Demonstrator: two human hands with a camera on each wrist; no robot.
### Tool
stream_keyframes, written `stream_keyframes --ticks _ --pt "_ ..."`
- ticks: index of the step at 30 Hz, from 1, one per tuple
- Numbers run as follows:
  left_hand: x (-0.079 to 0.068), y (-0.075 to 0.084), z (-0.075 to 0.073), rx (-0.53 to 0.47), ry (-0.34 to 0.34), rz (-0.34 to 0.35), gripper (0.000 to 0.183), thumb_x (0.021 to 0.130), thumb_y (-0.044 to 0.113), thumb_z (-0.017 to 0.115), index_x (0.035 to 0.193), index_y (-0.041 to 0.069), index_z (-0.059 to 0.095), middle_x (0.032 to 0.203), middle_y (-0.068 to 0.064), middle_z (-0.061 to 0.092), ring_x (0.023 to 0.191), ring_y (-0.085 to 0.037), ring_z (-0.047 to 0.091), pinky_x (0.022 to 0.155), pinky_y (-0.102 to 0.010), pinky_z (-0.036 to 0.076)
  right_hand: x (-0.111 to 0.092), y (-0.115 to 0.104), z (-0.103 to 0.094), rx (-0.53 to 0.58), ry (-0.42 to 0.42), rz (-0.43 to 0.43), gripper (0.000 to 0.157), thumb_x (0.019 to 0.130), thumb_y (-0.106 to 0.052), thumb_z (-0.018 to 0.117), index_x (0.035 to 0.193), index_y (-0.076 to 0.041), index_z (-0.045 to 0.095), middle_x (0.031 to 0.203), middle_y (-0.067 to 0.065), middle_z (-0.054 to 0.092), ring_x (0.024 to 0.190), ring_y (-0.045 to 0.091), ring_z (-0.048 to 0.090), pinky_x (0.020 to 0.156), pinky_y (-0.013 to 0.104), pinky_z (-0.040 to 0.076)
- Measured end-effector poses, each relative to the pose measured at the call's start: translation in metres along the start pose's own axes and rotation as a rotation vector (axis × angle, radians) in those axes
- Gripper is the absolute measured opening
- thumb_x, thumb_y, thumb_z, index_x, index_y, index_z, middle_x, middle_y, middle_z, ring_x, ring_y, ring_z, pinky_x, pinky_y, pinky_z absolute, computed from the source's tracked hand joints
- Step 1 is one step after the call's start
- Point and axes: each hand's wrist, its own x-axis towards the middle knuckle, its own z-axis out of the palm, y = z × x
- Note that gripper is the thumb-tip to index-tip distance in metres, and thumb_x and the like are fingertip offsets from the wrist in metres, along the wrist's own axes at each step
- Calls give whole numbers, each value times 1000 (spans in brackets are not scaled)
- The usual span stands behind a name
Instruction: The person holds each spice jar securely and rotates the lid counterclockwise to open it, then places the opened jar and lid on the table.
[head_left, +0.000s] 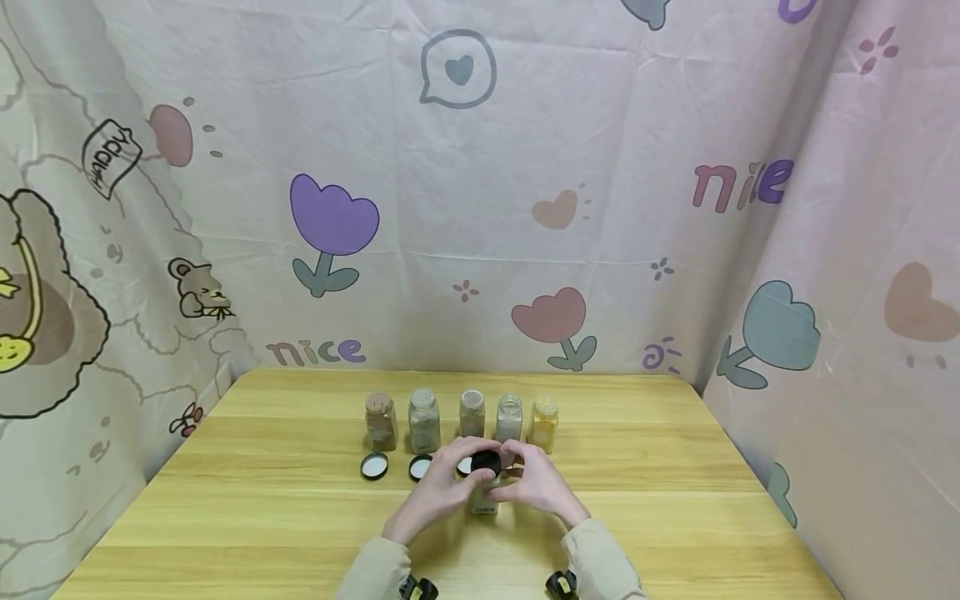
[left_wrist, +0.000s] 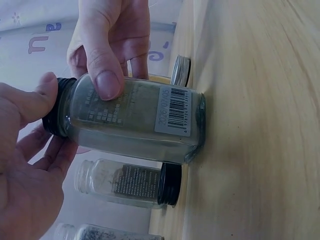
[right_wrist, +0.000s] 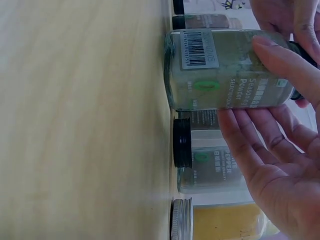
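Note:
A glass jar of seasoning powder [head_left: 484, 503] stands upright on the table between my two hands. My left hand [head_left: 448, 478] pinches its black lid [left_wrist: 56, 112] between thumb and fingers; the lid sits on the jar's neck. The right hand [head_left: 538, 483] holds the jar's body, thumb on one face and fingers on the other side, as the right wrist view shows. A barcode label [right_wrist: 199, 48] is near the jar's base. Whether the lid is turning cannot be told.
Behind my hands stand several lidless jars in a row: a reddish-brown one [head_left: 381, 423], greyish ones [head_left: 424, 423] and a yellow one [head_left: 543, 427]. Lids lie before them, including a black-rimmed lid [head_left: 374, 466] and a silver lid [right_wrist: 182, 220]. A printed curtain [head_left: 450, 208] hangs behind the table [head_left: 225, 500].

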Motion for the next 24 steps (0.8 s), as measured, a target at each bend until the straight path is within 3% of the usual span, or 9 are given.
stream_keyframes --ticks 4,8,13,16,21,24 --pt "0 0 2 25 20 22 36 88 11 74 123 7 68 121 -7 72 110 -24 66 93 -34 58 0 1 1 4 1 1 42 71 -8 89 103 -2 63 103 8 65 95 12 62 94 24 60" --pt "1 0 5 47 83 28 38 84 14 79 120 5 70 118 -8 73 108 -23 67 94 -36 58 1 0 1 21 0 -5 44 72 -7 89 107 -1 64 106 11 67 95 10 63 94 25 60" --pt "0 -2 9 11 141 -31 51 78 21 85 123 1 68 115 -8 73 105 -22 66 92 -33 58 2 1 -1 47 -16 1 43 74 -7 88 110 -1 65 108 13 68 95 10 62 96 25 59" --pt "-2 -5 8 -40 77 -70 55 83 24 83 129 1 64 121 -9 71 111 -24 66 98 -34 57 1 1 -2 48 -25 5 43 75 -6 87 111 -1 65 109 12 68 97 10 62 99 30 59" --pt "-4 -9 -2 -161 -120 -65 50 97 20 68 142 5 55 140 -13 63 130 -34 59 113 -45 48 0 2 -2 40 -32 12 47 74 -6 87 115 -1 63 110 12 67 99 10 61 102 35 58" --pt "-5 -11 -8 -232 -190 -64 46 101 14 59 145 5 51 146 -15 57 135 -37 53 118 -44 43 0 3 -2 43 -34 25 49 73 -8 88 115 -1 63 112 12 66 101 12 61 103 35 57"
